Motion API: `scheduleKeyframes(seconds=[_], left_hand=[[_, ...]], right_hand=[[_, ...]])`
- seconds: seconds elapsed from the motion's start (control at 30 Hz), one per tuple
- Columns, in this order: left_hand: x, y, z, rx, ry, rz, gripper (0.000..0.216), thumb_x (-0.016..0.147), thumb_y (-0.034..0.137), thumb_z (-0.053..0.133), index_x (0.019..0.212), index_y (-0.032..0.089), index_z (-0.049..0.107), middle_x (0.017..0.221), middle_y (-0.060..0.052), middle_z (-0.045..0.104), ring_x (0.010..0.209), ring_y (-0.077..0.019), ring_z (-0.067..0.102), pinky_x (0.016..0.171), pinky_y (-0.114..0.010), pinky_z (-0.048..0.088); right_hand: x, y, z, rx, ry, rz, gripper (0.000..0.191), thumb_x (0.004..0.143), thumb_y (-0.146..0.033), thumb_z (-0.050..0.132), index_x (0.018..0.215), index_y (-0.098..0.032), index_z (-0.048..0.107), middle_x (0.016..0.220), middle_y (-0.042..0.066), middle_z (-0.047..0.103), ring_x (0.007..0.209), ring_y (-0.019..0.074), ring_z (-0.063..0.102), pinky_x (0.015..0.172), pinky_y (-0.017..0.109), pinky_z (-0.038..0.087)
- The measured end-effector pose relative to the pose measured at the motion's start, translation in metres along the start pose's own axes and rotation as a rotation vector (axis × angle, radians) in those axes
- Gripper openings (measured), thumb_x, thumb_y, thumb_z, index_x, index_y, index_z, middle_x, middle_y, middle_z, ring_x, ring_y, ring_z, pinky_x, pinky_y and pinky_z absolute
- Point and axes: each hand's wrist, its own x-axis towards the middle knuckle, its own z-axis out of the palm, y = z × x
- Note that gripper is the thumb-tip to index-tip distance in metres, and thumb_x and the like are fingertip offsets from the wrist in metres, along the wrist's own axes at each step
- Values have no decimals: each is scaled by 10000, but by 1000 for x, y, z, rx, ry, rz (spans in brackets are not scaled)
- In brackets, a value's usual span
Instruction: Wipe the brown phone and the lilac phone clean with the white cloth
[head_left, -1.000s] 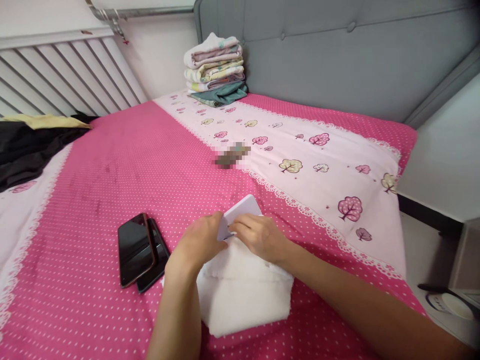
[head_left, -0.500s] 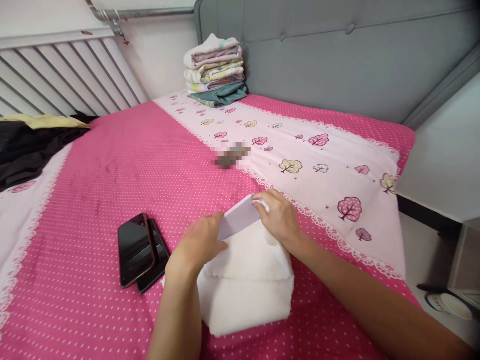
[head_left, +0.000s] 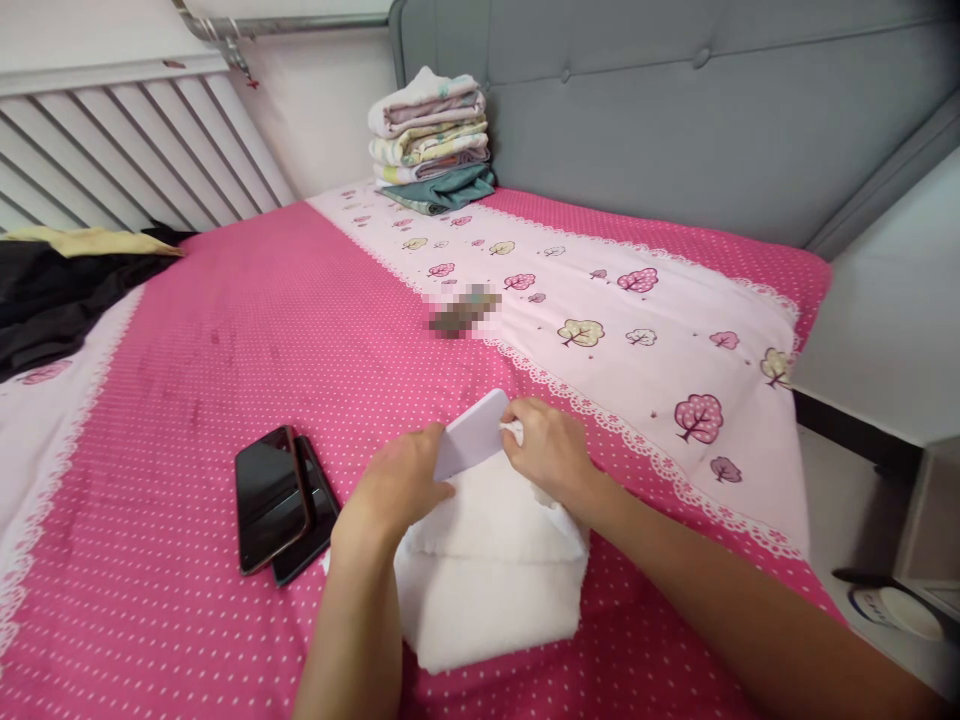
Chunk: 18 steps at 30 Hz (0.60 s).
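Note:
A folded, fluffy white cloth (head_left: 495,590) lies on the bed in front of me. At its far edge stands a flat pale-lavender panel (head_left: 472,435) with rounded corners, tilted and partly covered by the cloth. My left hand (head_left: 394,485) grips the panel's left side, its fingers behind and the thumb resting over the cloth. With closed fingers, my right hand (head_left: 551,450) pinches a bunched bit of the white cloth beside the panel's right end. The panel's lower part is hidden.
Two dark phones (head_left: 274,500) overlap to the left. A stack of folded cloths (head_left: 431,140) stands by the grey headboard (head_left: 637,120). Dark clothing (head_left: 67,290) lies at far left near the radiator (head_left: 135,150). A blurred-out item (head_left: 463,312) rests mid-bed.
My right hand has slid slightly left and down with the pinched cloth, coming off the panel's top right corner, which now shows. My left hand has barely moved.

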Motion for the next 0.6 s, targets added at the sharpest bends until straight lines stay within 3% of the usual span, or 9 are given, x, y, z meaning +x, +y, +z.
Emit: scheduleKeyframes(seconds=[0.4, 0.5, 0.6], left_hand=[[0, -2, 2, -9, 12, 16, 432, 749, 196, 620, 1159, 131, 501, 1056, -123, 638, 955, -271, 601, 763, -336, 434], [0, -1, 2, -5, 14, 22, 441, 750, 199, 625, 1166, 122, 499, 1060, -132, 639, 966, -283, 602, 772, -345, 436], [-1, 0, 1, -1, 17, 21, 420, 755, 199, 625, 1150, 120, 506, 1058, -137, 642, 963, -293, 607, 761, -350, 439]], right_hand=[[3, -3, -12, -146, -236, 56, 125, 742, -197, 598, 774, -200, 720, 752, 103, 718, 738, 262, 673, 574, 321, 452], [3, 0, -13, -93, -201, 63, 126, 738, -198, 600, 775, -209, 720, 768, 86, 723, 746, 254, 672, 595, 319, 458], [5, 3, -12, 36, -52, 54, 122, 751, -204, 596, 794, -220, 710, 825, 53, 728, 766, 233, 666, 642, 316, 470]])
